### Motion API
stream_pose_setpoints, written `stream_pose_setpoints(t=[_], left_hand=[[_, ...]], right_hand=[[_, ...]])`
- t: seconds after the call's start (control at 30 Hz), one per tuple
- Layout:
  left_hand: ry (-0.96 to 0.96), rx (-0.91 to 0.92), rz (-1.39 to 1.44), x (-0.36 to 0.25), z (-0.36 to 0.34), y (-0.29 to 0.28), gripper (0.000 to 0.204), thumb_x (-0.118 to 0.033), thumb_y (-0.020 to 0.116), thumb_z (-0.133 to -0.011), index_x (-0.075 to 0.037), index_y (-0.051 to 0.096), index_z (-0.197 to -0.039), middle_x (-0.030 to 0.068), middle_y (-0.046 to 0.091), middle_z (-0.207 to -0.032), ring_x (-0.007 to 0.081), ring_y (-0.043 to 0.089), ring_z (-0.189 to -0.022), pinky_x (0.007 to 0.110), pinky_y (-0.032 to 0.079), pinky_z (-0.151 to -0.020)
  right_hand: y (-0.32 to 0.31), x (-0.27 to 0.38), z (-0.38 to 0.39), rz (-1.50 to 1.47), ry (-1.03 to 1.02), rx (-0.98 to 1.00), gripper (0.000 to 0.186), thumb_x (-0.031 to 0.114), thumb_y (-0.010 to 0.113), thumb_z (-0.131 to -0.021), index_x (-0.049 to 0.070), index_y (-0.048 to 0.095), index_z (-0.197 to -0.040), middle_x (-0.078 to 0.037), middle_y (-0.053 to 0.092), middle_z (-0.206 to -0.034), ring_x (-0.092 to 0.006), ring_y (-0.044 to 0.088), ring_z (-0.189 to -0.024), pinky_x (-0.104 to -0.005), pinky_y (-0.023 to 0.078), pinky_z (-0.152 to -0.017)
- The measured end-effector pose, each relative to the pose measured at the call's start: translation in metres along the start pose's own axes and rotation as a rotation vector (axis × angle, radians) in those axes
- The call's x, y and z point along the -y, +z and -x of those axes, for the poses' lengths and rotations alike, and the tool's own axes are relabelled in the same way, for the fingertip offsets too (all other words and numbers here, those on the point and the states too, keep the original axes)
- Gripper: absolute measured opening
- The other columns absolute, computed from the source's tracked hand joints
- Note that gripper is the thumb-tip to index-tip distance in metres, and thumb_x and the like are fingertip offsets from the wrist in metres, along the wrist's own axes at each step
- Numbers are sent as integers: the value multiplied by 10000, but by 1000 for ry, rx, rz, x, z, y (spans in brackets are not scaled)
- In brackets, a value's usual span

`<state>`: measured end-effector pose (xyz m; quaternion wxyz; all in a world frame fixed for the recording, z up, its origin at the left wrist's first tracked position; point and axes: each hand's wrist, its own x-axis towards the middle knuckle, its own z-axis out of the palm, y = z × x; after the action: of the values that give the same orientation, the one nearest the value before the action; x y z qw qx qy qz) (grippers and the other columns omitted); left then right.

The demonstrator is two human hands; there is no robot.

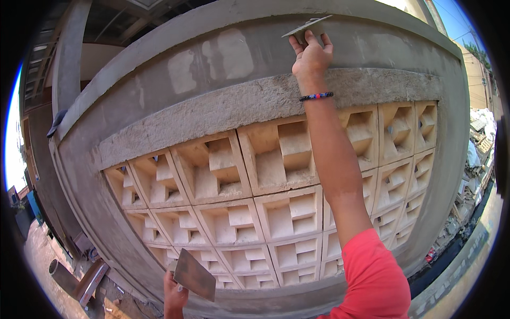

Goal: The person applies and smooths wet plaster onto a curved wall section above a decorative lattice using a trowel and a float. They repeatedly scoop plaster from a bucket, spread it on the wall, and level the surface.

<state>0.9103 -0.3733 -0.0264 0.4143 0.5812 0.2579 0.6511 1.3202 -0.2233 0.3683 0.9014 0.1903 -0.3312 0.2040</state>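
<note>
My right hand (312,58) is raised high, its fingers wrapped under a flat plastering trowel (313,24). That trowel is seen nearly edge-on, against the upper part of a grey plastered wall (265,45); I cannot tell whether it touches the surface. Low on the left, my left hand (174,292) grips a second rectangular trowel (195,276) with a brownish flat blade, tilted in front of the wall. Its handle is mostly hidden by my fingers. Lighter patches (234,53) show on the plaster to the left of my raised hand.
Below a rough concrete band (202,114), pale ventilation blocks (284,212) fill the wall's opening. A projecting ledge (175,32) runs along the top. Rubble (478,143) and a dark gutter (441,266) lie to the right. A pipe piece (62,276) stands at lower left.
</note>
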Motion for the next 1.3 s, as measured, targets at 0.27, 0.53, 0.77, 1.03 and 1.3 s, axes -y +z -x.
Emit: stream_pose_setpoints(t=[0.27, 0.53, 0.77, 1.03, 1.3], left_hand=[[6, -35, 92, 29, 0, -22, 442, -224, 721, -761, 4, 521, -1083, 60, 598, -986, 161, 593, -875, 300, 485, -753], [-30, 31, 165, 32, -1, -29, 591, -228, 751, -730, 14, 444, -1174, 82, 562, -1087, 189, 563, -986, 326, 457, -854], [-32, -14, 90, 29, -5, -15, 552, -247, 741, -737, 5, 468, -1146, 66, 573, -1037, 169, 573, -932, 302, 468, -802], [14, -71, 99, 28, 6, -22, 455, -226, 721, -757, -4, 510, -1094, 55, 593, -976, 157, 590, -863, 288, 483, -734], [-3, -121, 121, 46, 14, -47, 445, -212, 723, -757, 9, 527, -1091, 70, 615, -964, 166, 604, -844, 298, 496, -715]], right_hand=[[3, 23, -57, 53, -45, -103, 446, -68, 500, -831, 9, 307, -1226, -189, 471, -1104, -287, 568, -916, -428, 585, -714], [59, -37, 19, 105, 33, -108, 452, -57, 515, -827, 45, 318, -1222, -192, 421, -1160, -269, 564, -921, -366, 592, -684], [26, -44, 54, 100, 94, 147, 473, -11, 526, -842, 1, 298, -1257, -182, 538, -1015, -250, 590, -873, -392, 576, -699], [-13, 24, -46, 99, -86, -44, 448, -55, 493, -836, 5, 306, -1239, -196, 485, -1074, -264, 582, -879, -367, 592, -700], [52, -45, 10, 115, -10, -121, 429, -65, 509, -828, 13, 300, -1194, -206, 437, -1133, -287, 571, -919, -386, 604, -673]])
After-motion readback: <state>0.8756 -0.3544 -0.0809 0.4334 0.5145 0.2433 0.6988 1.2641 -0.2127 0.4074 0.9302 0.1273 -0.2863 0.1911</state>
